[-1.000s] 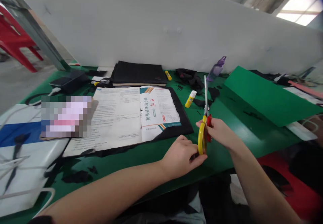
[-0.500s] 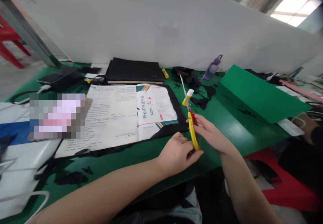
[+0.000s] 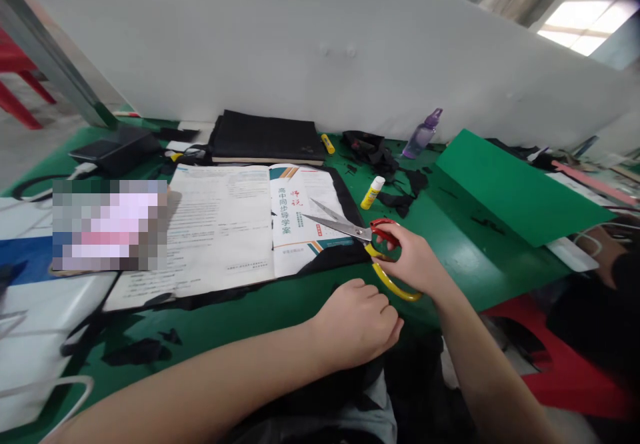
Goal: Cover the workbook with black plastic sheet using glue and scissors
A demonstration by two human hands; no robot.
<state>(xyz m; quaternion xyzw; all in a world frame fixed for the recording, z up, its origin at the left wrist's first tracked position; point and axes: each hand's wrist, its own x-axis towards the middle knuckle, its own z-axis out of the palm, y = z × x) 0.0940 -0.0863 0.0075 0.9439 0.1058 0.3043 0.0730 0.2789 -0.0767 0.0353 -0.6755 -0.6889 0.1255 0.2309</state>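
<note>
My right hand (image 3: 413, 257) grips the scissors (image 3: 370, 233) by their red and yellow handles. Their blades are spread apart and point left, over the printed cover page of an open book (image 3: 220, 237). A black sheet (image 3: 345, 255) sticks out around the book's edges. My left hand (image 3: 357, 324) is curled into a fist near the table's front edge, below the scissors and apart from them, with nothing visible in it. A yellow glue stick with a white cap (image 3: 371, 194) stands tilted just beyond the scissors.
At the back are a black-covered book (image 3: 267, 141), a small yellow tube (image 3: 327, 144), black scraps (image 3: 380, 157) and a purple spray bottle (image 3: 423, 134). A green board (image 3: 520, 187) stands to the right. A pixelated patch covers something at left. A red stool (image 3: 565, 377) is below right.
The scissors have swung from pointing away to pointing left, and their blades have opened. My left hand has come off the yellow handle and curled; my right hand has kept its hold.
</note>
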